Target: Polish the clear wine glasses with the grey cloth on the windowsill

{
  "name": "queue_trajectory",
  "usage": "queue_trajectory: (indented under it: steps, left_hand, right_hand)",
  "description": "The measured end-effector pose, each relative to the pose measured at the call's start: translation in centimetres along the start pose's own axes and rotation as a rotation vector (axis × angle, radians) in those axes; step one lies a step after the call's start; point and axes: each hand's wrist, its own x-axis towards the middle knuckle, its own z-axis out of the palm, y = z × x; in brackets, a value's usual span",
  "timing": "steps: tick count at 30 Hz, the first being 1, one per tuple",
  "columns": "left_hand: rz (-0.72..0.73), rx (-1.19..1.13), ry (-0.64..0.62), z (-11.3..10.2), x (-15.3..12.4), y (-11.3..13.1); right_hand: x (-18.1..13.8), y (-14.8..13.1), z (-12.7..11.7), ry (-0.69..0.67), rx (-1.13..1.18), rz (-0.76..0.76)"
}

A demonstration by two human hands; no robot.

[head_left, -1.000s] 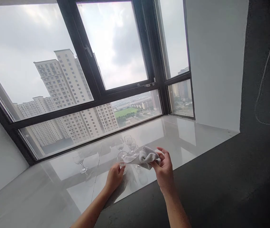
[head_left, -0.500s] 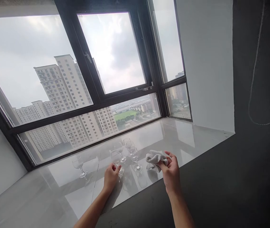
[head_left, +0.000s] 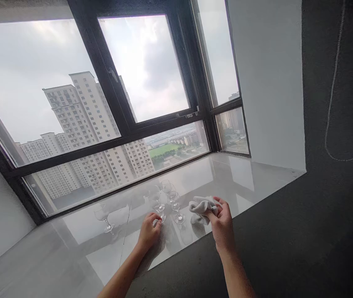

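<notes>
My left hand (head_left: 150, 230) is closed at the foot of a clear stemmed wine glass (head_left: 156, 203), which stands upright at the left of a small cluster. The fingertips are at the base, and part of the foot is hidden behind them. Close beside it stand several more wine glasses, among them a front one (head_left: 179, 218) to the right. In my right hand (head_left: 223, 225) a crumpled light grey cloth (head_left: 201, 209) is pinched, held just over the sill near its front edge. Farther left, a lone wine glass (head_left: 104, 217) stands upright.
The glossy pale window sill (head_left: 102, 260) ends at a slanting front edge, with a dark area below. Behind it is a dark-framed window (head_left: 127, 135) with a handle. A white wall (head_left: 272, 82) and a looped cord (head_left: 328, 120) are at the right.
My left hand and the wine glass at its fingers have shifted slightly right, closer to the other glasses. My right hand still holds the cloth in nearly the same place.
</notes>
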Motion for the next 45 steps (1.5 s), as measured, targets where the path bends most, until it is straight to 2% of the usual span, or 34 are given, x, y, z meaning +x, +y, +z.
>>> queue_trajectory:
  steps: [4,7,9,11,13,14,15,17,18,24,27,29,31,33,35,38,40,42,45]
  left_hand:
    - [0.033,-0.075,-0.027,0.2,-0.4,0.3]
    - [-0.029,-0.075,0.054,-0.2,-1.0,0.0]
    - [-0.129,-0.072,0.136,-1.5,-1.1,-0.8]
    - [-0.286,-0.1,0.298,-3.7,-0.7,-2.3]
    - [-0.532,-0.122,0.61,-6.5,0.1,-4.3]
    - [-0.702,-0.103,0.783,-7.9,0.4,-5.3]
    - [-0.865,-0.089,0.905,-9.2,0.7,-6.4]
    - [-1.007,-0.07,0.997,-11.3,1.1,-8.3]
    - [-1.022,-0.078,0.992,-11.9,1.1,-9.0]
    - [-0.836,-0.275,0.672,-13.3,1.5,-11.5]
    - [-0.802,-0.272,0.607,-13.3,1.9,-11.3]
    - [-0.73,-0.242,0.597,-12.8,1.5,-10.3]
    - [-0.561,-0.237,0.541,-11.3,0.3,-7.9]
    - [-0.362,-0.318,0.389,-9.2,-1.5,-4.3]
    - [-0.294,-0.448,0.22,-6.6,-3.5,0.2]
    - [-0.267,-0.612,-0.006,-3.0,-5.6,6.8]
    - [-0.241,-0.677,-0.18,-1.4,-6.4,10.0]
    - [-0.208,-0.706,-0.309,-0.8,-6.9,11.6]
    - [-0.191,-0.731,-0.44,-1.4,-7.2,11.4]
  right_hand:
    - [0.0,0.2,0.0,-0.015,0.004,0.003]
    - [-0.1,0.1,-0.1,-0.018,0.006,0.004]
    - [-0.2,-0.2,-0.2,-0.016,0.018,0.006]
    - [-0.3,-0.5,-0.2,-0.017,0.036,0.015]
    - [-0.4,-0.7,-0.1,-0.021,0.047,0.028]
    - [-0.4,-0.8,0.0,-0.022,0.046,0.034]
    - [-0.5,-0.8,0.1,-0.025,0.042,0.039]
    - [-0.6,-0.8,0.2,-0.034,0.036,0.046]
    - [-0.6,-0.8,0.2,-0.04,0.036,0.05]
    - [-1.0,-0.7,0.5,-0.072,0.13,0.107]
    - [-1.1,-0.8,0.6,-0.105,0.209,0.175]
    - [-1.1,-1.0,0.6,-0.124,0.249,0.2]
    - [-1.2,-1.2,0.8,-0.14,0.266,0.201]
    - [-1.5,-1.3,1.2,-0.154,0.27,0.189]
    - [-2.0,-1.2,1.9,-0.187,0.27,0.175]
    - [-3.1,-1.0,3.2,-0.274,0.251,0.166]
    - [-3.7,-0.8,3.8,-0.305,0.231,0.17]
    - [-4.0,-0.7,4.0,-0.306,0.234,0.187]
    - [-3.7,-1.3,3.4,-0.385,0.303,0.262]
